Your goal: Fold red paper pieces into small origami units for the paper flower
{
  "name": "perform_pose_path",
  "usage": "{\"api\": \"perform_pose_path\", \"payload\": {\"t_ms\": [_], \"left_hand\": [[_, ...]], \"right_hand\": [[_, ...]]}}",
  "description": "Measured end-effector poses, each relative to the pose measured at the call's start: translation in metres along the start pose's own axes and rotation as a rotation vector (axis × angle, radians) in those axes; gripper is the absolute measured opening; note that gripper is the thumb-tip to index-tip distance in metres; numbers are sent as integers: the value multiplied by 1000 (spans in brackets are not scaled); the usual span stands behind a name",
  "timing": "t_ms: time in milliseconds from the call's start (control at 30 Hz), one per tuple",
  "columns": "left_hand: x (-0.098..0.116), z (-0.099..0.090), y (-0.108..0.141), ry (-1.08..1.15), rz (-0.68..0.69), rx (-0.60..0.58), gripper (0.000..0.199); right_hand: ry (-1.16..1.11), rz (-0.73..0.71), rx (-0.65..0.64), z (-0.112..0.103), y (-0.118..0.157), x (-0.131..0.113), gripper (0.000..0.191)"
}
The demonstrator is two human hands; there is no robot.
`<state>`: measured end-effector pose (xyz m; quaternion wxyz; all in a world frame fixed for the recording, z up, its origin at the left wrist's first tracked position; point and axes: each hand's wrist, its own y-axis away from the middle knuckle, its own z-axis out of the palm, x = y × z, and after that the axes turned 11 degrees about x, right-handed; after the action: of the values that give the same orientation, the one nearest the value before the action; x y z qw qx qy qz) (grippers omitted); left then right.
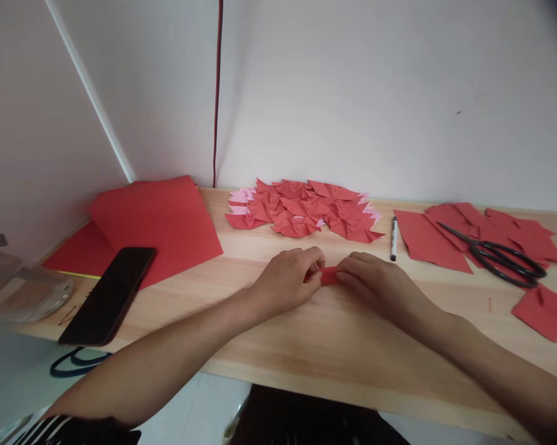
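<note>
Between my hands a small strip of folded red paper (329,276) lies low over the wooden table. My left hand (293,275) pinches its left end, thumb and forefinger curled together. On the right end rest the closed fingers of my right hand (375,275), which cover much of that side. Just beyond them spreads a heap of folded red and pink paper pieces (301,207) with pointed tips. A black-and-white marker pen (394,238) lies right of the heap, near my right hand.
At the right, black-handled scissors (501,254) lie on red paper squares (433,241), with another red square (544,312) nearer. At the left are large red sheets (162,216), a dark phone (107,296) and a clear plastic container (32,290). The table (269,346) meets a white wall.
</note>
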<state>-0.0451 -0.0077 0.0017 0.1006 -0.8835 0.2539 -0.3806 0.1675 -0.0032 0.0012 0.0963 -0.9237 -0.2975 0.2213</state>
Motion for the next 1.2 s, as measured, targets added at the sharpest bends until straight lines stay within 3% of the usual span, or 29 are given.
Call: {"api": "perform_pose_path", "payload": {"t_ms": [200, 400, 733, 1200], "left_hand": [[2, 1, 3, -132, 27, -53, 5], [2, 3, 8, -327, 177, -85, 15], [14, 3, 15, -577, 375, -84, 10], [21, 4, 19, -637, 383, -24, 17]], "right_hand": [[87, 50, -66, 6, -11, 3, 27], [180, 48, -4, 11, -6, 6, 27], [308, -56, 147, 23, 3, 8, 26], [377, -124, 236, 25, 1, 6, 29]]}}
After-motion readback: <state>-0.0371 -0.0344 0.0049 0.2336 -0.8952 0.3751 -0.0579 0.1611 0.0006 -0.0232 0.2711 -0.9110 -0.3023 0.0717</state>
